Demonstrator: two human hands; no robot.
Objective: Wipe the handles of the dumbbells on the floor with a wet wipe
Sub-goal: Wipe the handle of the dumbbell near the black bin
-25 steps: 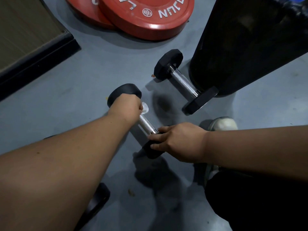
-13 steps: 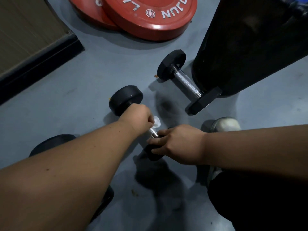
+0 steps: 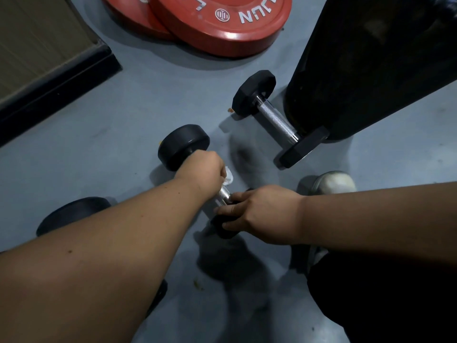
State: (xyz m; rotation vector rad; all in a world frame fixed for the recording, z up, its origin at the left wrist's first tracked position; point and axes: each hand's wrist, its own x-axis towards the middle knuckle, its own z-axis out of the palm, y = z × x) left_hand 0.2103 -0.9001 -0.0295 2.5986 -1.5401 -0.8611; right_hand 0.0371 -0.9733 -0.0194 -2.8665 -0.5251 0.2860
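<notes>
Head view, looking down at a grey floor (image 3: 103, 154). The left hand (image 3: 202, 169) is curled into a fist round the handle (image 3: 223, 194) of the near dumbbell (image 3: 184, 146), with a white wipe (image 3: 228, 178) bunched inside the grip and poking out past the knuckles. The fist sits close to the far round head of that dumbbell, and a short stretch of bare knurled steel shows between it and the other hand. The right hand (image 3: 257, 209) lies over the dumbbell's near head, its fingers (image 3: 228, 211) bent down round the black rubber and gripping it; the thumb side is hidden, so how far the grip wraps cannot be told.

Beyond the left fist and to its right lies a second dumbbell (image 3: 274, 117) with angular heads, apart from both hands, its near head just beside a big black bag (image 3: 371, 58). Further out from the fingers lie two overlapping red plates (image 3: 222, 23). Under the left forearm a third dumbbell (image 3: 74, 211) shows partly. A pale shoe (image 3: 332, 183) sits just behind the right wrist.
</notes>
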